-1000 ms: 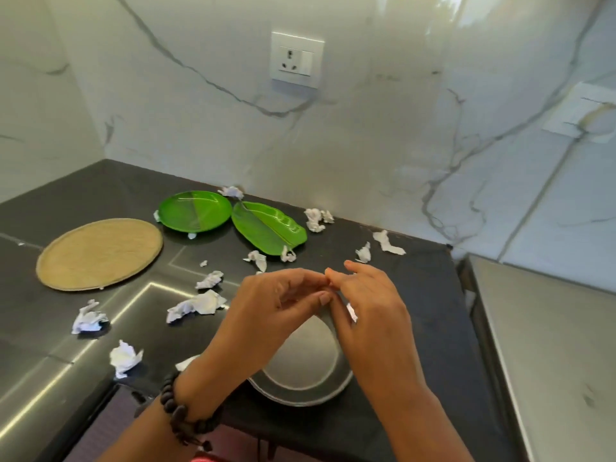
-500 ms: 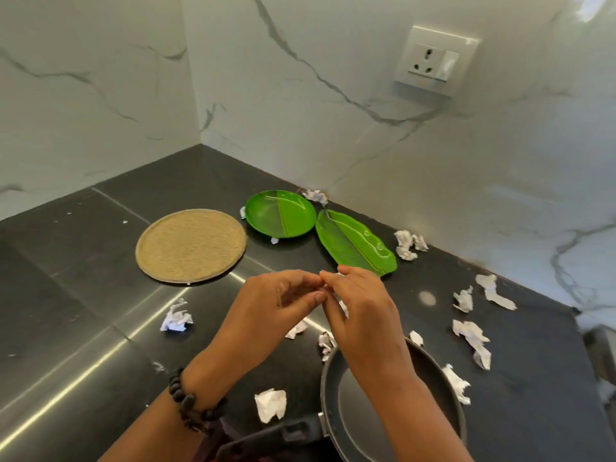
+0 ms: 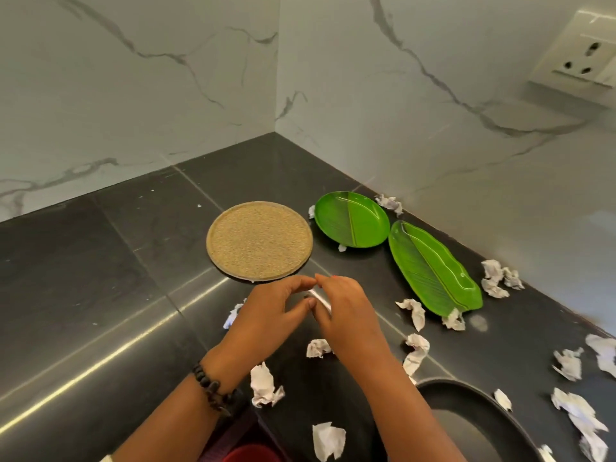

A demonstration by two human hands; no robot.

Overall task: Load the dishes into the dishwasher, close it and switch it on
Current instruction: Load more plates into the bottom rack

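The view has swung left since earlier; both hands, left hand [image 3: 266, 311] and right hand [image 3: 346, 311], pinch a white paper scrap [image 3: 320, 297] together. The leaf-shaped green plate [image 3: 433, 268] runs far-left to near-right, with crumpled papers [image 3: 415, 311] around it.

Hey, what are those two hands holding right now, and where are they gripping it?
Both the left hand and right hand pinch a small white paper scrap between fingertips, at its ends.

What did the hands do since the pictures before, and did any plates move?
Mostly the camera turned left. The left hand and right hand stayed fingertip to fingertip, pinching a small white paper scrap. Nothing was picked up or let go. The tan round plate, round green plate, leaf-shaped green plate and crumpled papers lie as before.
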